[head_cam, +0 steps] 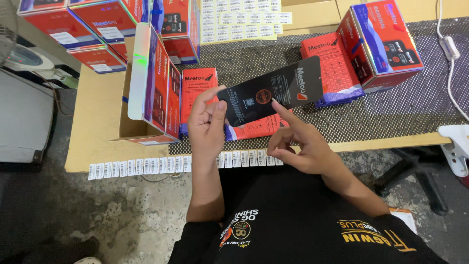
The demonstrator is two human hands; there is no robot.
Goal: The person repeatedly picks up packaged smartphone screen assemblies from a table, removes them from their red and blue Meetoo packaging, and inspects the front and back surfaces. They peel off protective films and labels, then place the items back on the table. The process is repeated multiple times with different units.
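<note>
Hands number two: the left hand (207, 117) grips one black flat package (271, 90) above the worktop (93, 112), the right hand (298, 146), holding nothing, touches it with one forefinger, near one open carton (154, 83).

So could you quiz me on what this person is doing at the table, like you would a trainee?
1. True or false: the left hand grips the flat black packet.
2. What does the right hand do? A) index finger on the packet B) lifts a red box C) rests on the floor
3. What runs along the table edge near the person?

Key: 1 true. 2 A. 3 A strip of small white labels.
</note>
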